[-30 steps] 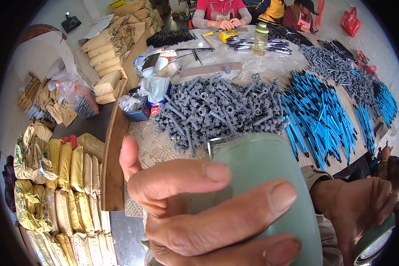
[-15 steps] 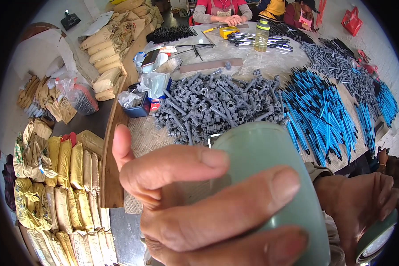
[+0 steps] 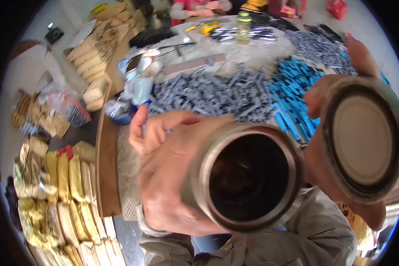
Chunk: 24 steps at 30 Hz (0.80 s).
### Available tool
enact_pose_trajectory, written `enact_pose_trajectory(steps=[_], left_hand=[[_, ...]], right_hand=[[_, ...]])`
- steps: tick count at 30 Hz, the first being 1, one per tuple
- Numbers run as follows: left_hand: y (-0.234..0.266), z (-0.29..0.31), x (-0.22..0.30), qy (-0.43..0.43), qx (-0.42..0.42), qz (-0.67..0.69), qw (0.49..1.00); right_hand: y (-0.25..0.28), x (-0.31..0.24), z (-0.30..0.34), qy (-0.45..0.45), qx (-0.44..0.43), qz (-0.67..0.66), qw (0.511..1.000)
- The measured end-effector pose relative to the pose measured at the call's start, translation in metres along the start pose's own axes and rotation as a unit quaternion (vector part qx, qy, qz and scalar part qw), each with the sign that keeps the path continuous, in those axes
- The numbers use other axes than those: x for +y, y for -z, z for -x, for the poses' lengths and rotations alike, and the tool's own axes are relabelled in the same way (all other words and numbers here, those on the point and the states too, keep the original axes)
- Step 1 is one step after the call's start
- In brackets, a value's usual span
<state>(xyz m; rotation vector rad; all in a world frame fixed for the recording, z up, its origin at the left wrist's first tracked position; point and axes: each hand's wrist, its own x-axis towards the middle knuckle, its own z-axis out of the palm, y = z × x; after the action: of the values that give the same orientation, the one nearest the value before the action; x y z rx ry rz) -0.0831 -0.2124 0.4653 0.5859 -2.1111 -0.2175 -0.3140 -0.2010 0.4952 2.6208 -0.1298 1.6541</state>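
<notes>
My left hand (image 3: 173,173) is wrapped round an insulated cup (image 3: 252,177), held up close in the middle of the view. Its uncovered mouth faces me, showing a metallic rim and a dark inside; what it contains is too dark to make out. At the right, my right hand (image 3: 319,164) grips the cup's round lid (image 3: 363,137) apart from the cup. The lid's pale underside with its dark ring is turned toward me, and it hides part of that hand.
Behind the cup, a table bears a heap of grey plastic parts (image 3: 208,95) and blue rods (image 3: 292,88). A bottle (image 3: 243,29) stands farther back, near a co-worker's hands (image 3: 206,9). Wrapped packages (image 3: 64,177) are stacked left of a wooden edge (image 3: 108,173).
The cup has tipped so its mouth now faces me. My right hand has risen with the lid from the lower right, turning the underside into view. The view has shifted slightly.
</notes>
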Motion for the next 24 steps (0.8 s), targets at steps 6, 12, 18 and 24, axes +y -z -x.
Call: enact_pose_trajectory(steps=[6, 12, 18, 24], left_hand=[[-0.029, -0.009, -0.015, 0.004, 0.012, 0.052, 0.999], [-0.032, 0.008, -0.017, 0.125, 0.04, 0.085, 0.988], [-0.032, 0.006, -0.017, 0.102, -0.005, 0.114, 0.988], [-0.031, 0.007, -0.019, 0.124, -0.015, 0.121, 0.985]], right_hand=[[-0.029, -0.008, 0.002, -0.165, 0.298, 0.145, 0.929], [-0.027, 0.012, 0.024, -0.17, 0.181, 0.076, 0.966], [-0.04, 0.009, 0.022, -0.123, 0.17, 0.082, 0.974], [-0.044, 0.012, 0.023, -0.064, 0.142, 0.037, 0.987]])
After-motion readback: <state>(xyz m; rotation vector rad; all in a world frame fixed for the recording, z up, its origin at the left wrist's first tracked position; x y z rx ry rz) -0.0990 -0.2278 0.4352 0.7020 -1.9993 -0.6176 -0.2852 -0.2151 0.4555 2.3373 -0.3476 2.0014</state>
